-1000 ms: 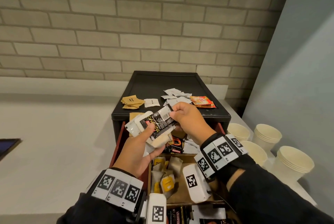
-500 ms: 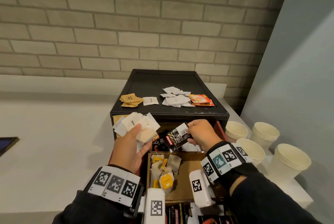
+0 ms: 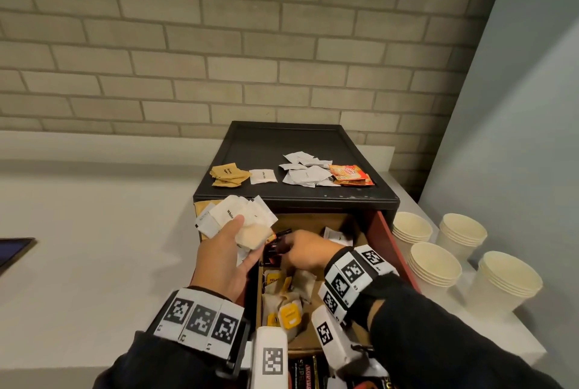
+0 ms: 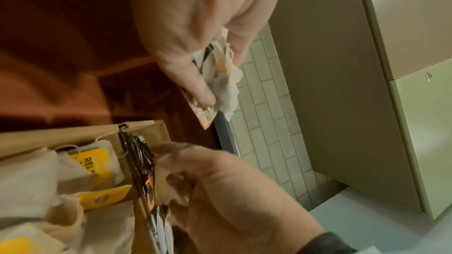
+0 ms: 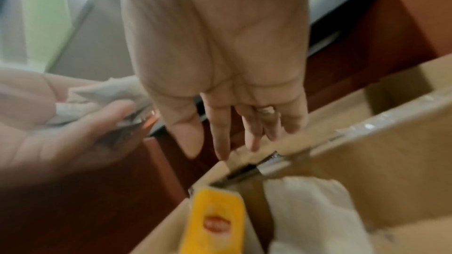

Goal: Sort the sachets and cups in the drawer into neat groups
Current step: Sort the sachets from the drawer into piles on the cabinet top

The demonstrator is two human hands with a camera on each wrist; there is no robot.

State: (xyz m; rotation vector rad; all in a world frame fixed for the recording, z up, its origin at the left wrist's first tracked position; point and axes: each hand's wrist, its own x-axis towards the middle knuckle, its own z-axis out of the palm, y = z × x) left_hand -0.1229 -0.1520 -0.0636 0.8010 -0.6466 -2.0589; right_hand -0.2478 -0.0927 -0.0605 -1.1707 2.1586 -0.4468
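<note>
We see the left hand held above the left edge of the open drawer, the thumb pressing a fan of white sachets against the fingers. The right hand reaches down into the drawer, near the black sachets standing behind the cardboard divider. Its fingers hang straight and a little spread, and they seem to hold nothing, though the picture is blurred. Tea bags with yellow tags lie in the front compartment. On the black cabinet top lie brown sachets, white ones and orange sachets. Stacked paper cups stand on the counter to the right.
</note>
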